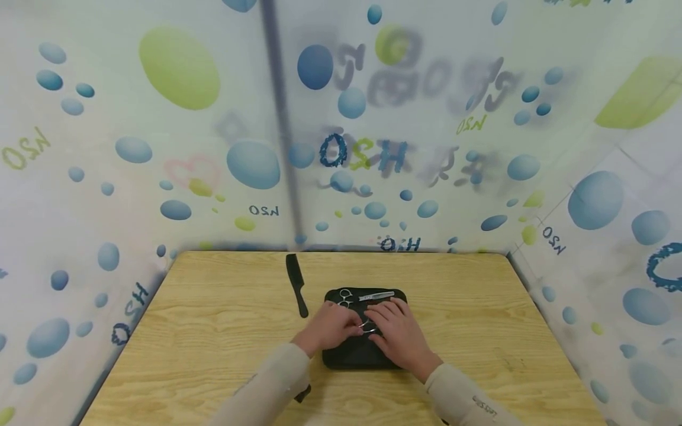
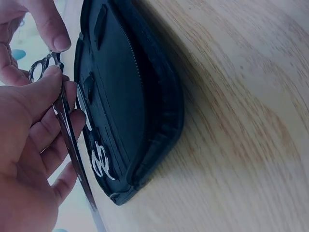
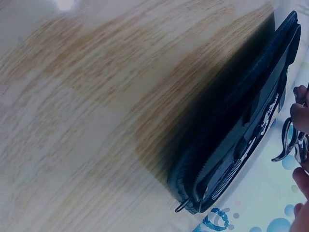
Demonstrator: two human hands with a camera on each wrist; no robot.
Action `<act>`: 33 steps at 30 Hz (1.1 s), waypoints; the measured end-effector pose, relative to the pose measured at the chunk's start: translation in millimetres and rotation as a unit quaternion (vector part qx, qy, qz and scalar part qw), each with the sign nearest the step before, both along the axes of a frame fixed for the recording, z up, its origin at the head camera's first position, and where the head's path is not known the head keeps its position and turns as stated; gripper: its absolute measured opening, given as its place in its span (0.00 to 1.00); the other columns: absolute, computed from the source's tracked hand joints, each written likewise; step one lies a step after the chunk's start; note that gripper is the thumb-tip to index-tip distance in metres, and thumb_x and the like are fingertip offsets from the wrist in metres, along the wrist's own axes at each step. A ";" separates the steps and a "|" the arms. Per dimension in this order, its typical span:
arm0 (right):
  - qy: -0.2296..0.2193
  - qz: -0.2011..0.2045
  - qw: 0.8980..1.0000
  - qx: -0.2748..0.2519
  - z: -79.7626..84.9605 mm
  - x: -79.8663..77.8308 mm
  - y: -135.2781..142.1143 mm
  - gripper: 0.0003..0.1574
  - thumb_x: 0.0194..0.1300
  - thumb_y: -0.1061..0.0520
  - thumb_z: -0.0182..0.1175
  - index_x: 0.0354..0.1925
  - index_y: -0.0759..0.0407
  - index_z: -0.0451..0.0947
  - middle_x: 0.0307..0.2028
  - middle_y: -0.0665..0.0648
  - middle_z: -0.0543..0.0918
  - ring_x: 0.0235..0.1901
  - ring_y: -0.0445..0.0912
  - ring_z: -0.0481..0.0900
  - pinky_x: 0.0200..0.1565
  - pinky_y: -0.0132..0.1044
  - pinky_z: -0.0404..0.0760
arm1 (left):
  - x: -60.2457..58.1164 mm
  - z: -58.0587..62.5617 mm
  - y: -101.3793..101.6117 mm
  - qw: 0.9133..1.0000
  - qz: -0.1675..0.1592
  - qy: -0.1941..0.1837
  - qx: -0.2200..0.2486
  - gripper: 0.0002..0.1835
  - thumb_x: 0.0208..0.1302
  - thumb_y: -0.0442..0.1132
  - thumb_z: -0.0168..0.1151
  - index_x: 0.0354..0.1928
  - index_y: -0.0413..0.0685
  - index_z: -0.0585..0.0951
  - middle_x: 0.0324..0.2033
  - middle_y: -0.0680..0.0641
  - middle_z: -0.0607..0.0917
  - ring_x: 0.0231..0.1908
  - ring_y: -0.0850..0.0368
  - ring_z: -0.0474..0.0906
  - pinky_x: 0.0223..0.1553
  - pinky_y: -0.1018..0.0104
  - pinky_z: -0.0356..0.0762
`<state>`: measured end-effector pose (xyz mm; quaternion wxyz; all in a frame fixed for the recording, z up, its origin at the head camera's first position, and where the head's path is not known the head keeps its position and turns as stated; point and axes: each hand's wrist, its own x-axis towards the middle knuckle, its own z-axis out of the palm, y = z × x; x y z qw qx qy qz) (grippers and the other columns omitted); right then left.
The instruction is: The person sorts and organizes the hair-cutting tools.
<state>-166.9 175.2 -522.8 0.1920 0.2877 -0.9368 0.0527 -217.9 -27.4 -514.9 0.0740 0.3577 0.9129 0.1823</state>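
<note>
My left hand [image 1: 333, 324] pinches a pair of shiny metal scissors [image 2: 72, 137] between thumb and fingers near the handles. Their long blades run down past the fingers in the left wrist view. Around the finger rings [image 3: 298, 142], my right hand [image 1: 398, 332] spreads its fingers, the thumb close to one ring; whether it touches is unclear. Both hands are above a black zip case [image 1: 357, 358] lying opened on the table. At the case's far side lie thinning scissors [image 1: 376, 296], with toothed blade and rings showing.
A black comb [image 1: 295, 281] with a handle lies left of the case on the wooden table [image 1: 213, 331]. Part of a dark object [image 1: 302, 393] shows beside the left sleeve, mostly hidden. Patterned walls [image 1: 202, 148] enclose the table's back and sides.
</note>
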 end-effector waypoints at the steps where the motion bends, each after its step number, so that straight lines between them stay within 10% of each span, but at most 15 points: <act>1: -0.001 -0.002 1.000 0.001 -0.5 0.1 0.0 0.29 0.56 0.44 0.71 0.55 0.49 0.78 0.55 0.49 0.82 0.56 0.46 0.76 0.64 0.49 0.66 | 0.1 0.2 0.9 1.000 -0.002 -0.002 -0.001 0.08 0.65 0.50 0.62 0.39 0.59 0.87 0.34 0.63 0.88 0.38 0.67 0.82 0.54 0.51 0.70; 33: 0.065 0.004 0.996 0.061 -5.7 3.3 0.5 0.13 0.52 0.49 0.72 0.38 0.48 0.86 0.39 0.45 0.88 0.47 0.44 0.78 0.62 0.49 0.69 | 2.0 5.1 8.4 1.000 0.006 -0.001 -0.004 0.07 0.64 0.52 0.64 0.35 0.65 0.88 0.30 0.67 0.87 0.34 0.70 0.80 0.54 0.53 0.69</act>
